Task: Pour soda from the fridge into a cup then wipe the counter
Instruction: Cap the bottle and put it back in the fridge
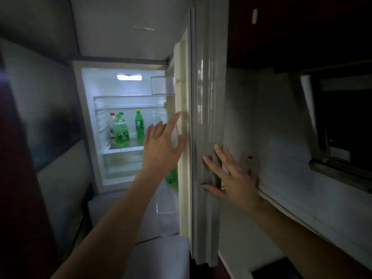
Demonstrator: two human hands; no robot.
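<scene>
**Forearms out, fridge door (209, 97) standing open**

Nearest to us, our two bare forearms stretch forward from the bottom edge. Our right hand (235, 181) lies flat against the outer face of the door, fingers straight and spread, grasping nothing. Just right of it the pale counter (314, 200) runs back along the right side, under a dark recess (346, 121) that we cannot make out.

Our left hand (161, 152) is raised on the left side of the door, released, with its fingers straight and fanned. Its thumb lies close to the door's inner edge, and we cannot tell whether it touches. Low on the inside of the door, just past that wrist, part of a door-shelf bottle (172, 177) shows green.

Farther off, the fridge (88, 125) is lit from within. On its shelf the bottles stand upright. We see a large green bottle (120, 130) with a green cap toward the left, and a slim green bottle (139, 125) with a yellow cap to its right, apart from it. A clear red-capped bottle (112, 125) stands just left of the large one, and a blue cap (121, 113) shows behind them. Below the shelf sits a clear drawer (122, 162). At the top of the far wall a lamp (129, 77) glows.
</scene>
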